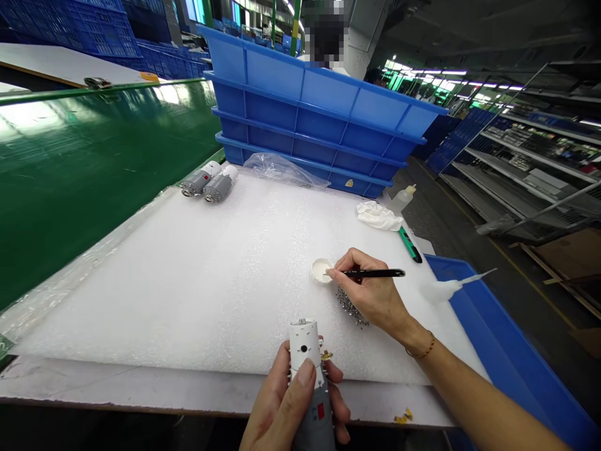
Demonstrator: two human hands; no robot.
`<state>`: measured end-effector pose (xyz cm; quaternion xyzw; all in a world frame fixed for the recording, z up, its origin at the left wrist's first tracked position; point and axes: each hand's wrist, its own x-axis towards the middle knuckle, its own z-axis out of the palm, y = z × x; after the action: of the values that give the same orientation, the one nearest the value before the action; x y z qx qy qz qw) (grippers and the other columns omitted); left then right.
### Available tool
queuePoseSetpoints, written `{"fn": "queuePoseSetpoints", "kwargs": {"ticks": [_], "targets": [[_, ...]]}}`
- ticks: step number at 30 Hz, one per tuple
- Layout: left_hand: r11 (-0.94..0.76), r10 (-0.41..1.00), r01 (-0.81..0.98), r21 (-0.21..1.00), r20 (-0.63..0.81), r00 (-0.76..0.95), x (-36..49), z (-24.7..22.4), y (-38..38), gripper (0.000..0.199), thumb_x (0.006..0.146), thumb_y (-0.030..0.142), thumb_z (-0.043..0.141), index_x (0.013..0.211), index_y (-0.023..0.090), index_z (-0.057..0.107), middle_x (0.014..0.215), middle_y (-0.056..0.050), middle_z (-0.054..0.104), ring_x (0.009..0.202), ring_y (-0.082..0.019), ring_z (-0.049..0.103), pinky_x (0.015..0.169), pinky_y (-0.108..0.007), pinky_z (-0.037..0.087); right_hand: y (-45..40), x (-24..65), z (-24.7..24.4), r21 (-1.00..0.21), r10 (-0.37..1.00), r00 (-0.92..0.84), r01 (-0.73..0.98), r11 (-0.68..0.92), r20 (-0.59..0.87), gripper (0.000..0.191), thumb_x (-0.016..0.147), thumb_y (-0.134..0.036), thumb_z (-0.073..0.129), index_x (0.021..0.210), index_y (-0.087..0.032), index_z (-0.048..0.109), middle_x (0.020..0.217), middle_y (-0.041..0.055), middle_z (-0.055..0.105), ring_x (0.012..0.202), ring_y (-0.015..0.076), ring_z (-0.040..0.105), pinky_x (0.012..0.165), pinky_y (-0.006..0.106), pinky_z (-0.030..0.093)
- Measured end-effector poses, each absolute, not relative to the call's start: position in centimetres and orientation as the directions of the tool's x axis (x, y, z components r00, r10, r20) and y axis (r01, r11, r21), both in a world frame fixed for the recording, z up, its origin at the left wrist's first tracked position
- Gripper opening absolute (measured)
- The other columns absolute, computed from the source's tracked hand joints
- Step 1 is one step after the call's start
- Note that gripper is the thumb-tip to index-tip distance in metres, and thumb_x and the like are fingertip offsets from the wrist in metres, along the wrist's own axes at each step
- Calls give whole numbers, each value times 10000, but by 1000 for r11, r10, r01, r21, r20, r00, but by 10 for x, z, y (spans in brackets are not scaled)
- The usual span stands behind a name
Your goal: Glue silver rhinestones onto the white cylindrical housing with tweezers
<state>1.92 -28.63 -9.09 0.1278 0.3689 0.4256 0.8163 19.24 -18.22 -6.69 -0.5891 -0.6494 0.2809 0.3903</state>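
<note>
- My left hand (286, 401) is closed around a white-and-grey motor (305, 369), with the thumb along its front and the fingers wrapped behind. It is the nearest item to me, below and left of my right hand.
- My right hand (370, 294) is nearly closed, pinching a black stylus (373, 273). The tip ends at my fingertips, just beside a small white cap of paste (322, 270). (I cannot tell whether the tip touches the paste.)
- Small silver studs (350, 308) lie just under my right hand, on the white foam sheet (188, 300).
- Two spare motors (201, 180) lie well ahead of both hands.
- Hazard: if my right wrist drops, it may drag through the studs and scatter them across the foam.
- Hazard: a knuckle striking the cap may tip it and spill paste onto the foam.
- Hazard: a loose left-hand grip may shake the gold-coloured part (326, 356) from the motor. It could then fall among the gold-coloured scraps (402, 415) below my right forearm.
</note>
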Motion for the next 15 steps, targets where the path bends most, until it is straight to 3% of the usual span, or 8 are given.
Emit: {"fn": "queuePoseSetpoints", "kwargs": {"ticks": [7, 15], "targets": [[613, 789, -601, 513, -441, 427, 16, -99, -282, 396, 902, 525, 602, 1171, 241, 539, 814, -24, 713, 526, -180, 665, 470, -289, 502, -181, 191, -68, -817, 980, -16, 550, 174, 198, 197, 845, -260, 665, 690, -198, 561, 694, 5, 621, 590, 128, 462, 549, 285, 358], [561, 818, -625, 543, -480, 317, 19, -85, -286, 395, 873, 520, 657, 1121, 220, 589, 796, -38, 743, 655, -227, 732, 630, -329, 541, -197, 188, -55, -833, 936, 21, 464, 301, 350, 188, 859, -256, 672, 709, -194, 578, 747, 18, 659, 613, 127, 533, 536, 276, 402]]}}
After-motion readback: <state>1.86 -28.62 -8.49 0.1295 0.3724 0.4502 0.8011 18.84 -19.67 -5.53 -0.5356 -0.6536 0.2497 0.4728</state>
